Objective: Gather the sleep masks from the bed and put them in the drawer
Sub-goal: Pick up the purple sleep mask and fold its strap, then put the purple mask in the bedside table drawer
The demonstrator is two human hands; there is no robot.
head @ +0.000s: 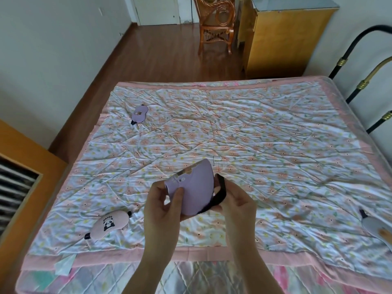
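Both grips were clamped on one folded lilac fabric sleep mask [196, 190] above the flowered quilt of the bed [233, 134]: the left hand [164, 205] pinched its cloth, the right hand [235, 205] held its black strap [219, 193]. A pink panda mask [110, 222] lay near the left edge.

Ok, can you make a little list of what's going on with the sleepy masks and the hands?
held mask: purple sleep mask, lifted above the bed
left hand: pinches the mask's edge
right hand: holds the black strap
masks on the bed: pink panda mask near left, small purple mask far left, grey mask at the right edge
bed: floral quilt
drawer: not seen
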